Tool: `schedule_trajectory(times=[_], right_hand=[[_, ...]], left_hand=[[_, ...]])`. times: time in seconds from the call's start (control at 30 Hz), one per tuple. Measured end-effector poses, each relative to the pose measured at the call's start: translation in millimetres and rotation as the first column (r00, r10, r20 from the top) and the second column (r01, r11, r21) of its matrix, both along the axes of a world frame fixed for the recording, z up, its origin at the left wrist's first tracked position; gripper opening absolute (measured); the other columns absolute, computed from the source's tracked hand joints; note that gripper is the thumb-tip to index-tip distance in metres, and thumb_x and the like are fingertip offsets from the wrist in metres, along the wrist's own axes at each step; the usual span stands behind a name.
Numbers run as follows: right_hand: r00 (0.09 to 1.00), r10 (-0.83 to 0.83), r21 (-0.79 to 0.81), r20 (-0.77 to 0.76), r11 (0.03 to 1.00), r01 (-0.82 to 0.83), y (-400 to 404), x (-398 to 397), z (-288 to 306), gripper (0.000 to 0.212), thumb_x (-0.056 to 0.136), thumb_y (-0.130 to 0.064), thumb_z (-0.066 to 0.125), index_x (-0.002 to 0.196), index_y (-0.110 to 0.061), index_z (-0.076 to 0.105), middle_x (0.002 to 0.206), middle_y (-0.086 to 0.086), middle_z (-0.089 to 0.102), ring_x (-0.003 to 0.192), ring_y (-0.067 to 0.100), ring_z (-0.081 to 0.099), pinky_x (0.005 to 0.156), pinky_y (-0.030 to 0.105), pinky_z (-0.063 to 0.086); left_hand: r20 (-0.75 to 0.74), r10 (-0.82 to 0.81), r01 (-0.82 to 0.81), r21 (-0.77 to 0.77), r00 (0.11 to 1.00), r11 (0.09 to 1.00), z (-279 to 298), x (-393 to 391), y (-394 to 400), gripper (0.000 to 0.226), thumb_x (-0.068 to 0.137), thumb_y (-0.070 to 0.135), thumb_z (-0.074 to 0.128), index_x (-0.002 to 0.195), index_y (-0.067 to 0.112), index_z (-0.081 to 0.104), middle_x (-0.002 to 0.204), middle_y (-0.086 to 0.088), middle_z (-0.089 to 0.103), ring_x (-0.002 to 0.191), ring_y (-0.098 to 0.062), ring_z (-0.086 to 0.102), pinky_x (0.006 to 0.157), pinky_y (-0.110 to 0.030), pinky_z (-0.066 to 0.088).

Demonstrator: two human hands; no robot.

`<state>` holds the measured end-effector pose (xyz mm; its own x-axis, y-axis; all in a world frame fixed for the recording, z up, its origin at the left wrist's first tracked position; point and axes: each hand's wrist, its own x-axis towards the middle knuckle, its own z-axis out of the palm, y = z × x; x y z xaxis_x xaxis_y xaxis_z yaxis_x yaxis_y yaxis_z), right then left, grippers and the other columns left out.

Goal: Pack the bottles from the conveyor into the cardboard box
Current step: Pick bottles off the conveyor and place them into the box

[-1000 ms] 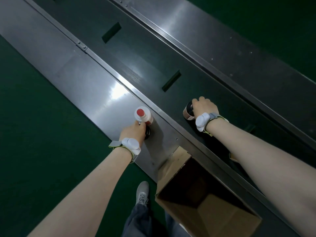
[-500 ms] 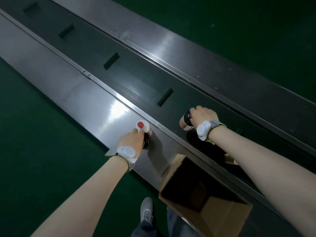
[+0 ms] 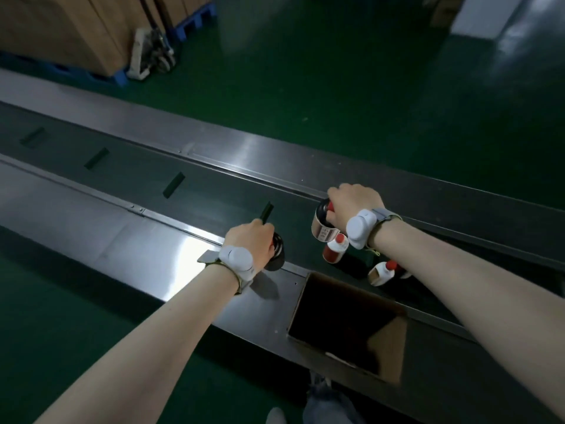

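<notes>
My left hand (image 3: 250, 243) is closed over the top of a dark bottle (image 3: 276, 254) that stands at the near rail of the conveyor (image 3: 122, 172). My right hand (image 3: 351, 203) grips the red cap end of a second dark bottle (image 3: 324, 223), held just above the belt. Below it, two more red-capped bottles (image 3: 335, 249) (image 3: 383, 272) lie on the belt. An open cardboard box (image 3: 394, 347) sits against the near side of the conveyor, right of my left hand; its inside is dark.
The steel side plate (image 3: 107, 237) runs along the near edge of the belt. Stacked cartons on blue pallets (image 3: 70, 32) stand across the green floor at the far left. My shoes (image 3: 276, 416) and trouser leg show at the bottom.
The view has tilted up and swung, bringing the far floor and pallets into sight. My left hand now covers its bottle's cap. Both bottles lying on the belt have come into view.
</notes>
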<state>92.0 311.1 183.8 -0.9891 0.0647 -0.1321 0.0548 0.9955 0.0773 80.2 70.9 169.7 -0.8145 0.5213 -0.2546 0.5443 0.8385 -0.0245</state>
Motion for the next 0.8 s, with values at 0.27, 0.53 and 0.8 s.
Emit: schedule_trajectory(times=[0.27, 0.53, 0.8], right_hand=[[0.992, -0.128, 0.002, -0.019, 0.992, 0.128, -17.9, 99.3, 62.7, 0.023, 0.096, -0.043, 0.055, 0.087, -0.022, 0.052, 0.076, -0.003, 0.051, 0.06, 0.018, 0.05, 0.045, 0.028, 0.03], [0.974, -0.2, 0.037, 0.104, 0.98, 0.197, -32.4, 161.5, 61.4, 0.017, 0.089, -0.037, 0.06, 0.081, -0.022, 0.065, 0.071, -0.003, 0.064, 0.059, 0.018, 0.06, 0.045, 0.026, 0.035], [0.949, -0.231, -0.059, 0.216, 0.967, 0.249, -37.0, 190.3, -4.2, 0.009, 0.087, -0.025, 0.06, 0.081, -0.024, 0.053, 0.069, -0.002, 0.062, 0.057, 0.019, 0.058, 0.051, 0.029, 0.041]], left_hand=[[-0.104, -0.226, 0.238, 0.117, 0.968, 0.964, 54.3, 66.5, 28.9, 0.018, 0.103, 0.033, 0.052, 0.09, 0.021, 0.051, 0.091, 0.0, 0.056, 0.076, -0.024, 0.065, 0.069, -0.036, 0.059], [-0.123, -0.35, 0.363, 0.105, 0.929, 0.926, 58.2, 116.0, 41.9, 0.018, 0.1, 0.03, 0.053, 0.085, 0.02, 0.051, 0.084, 0.001, 0.051, 0.071, -0.023, 0.059, 0.059, -0.033, 0.048], [0.014, -0.378, 0.378, 0.002, 0.926, 0.926, 6.5, 131.1, 48.0, 0.016, 0.101, 0.03, 0.053, 0.092, 0.019, 0.06, 0.095, -0.002, 0.062, 0.076, -0.025, 0.065, 0.064, -0.035, 0.053]])
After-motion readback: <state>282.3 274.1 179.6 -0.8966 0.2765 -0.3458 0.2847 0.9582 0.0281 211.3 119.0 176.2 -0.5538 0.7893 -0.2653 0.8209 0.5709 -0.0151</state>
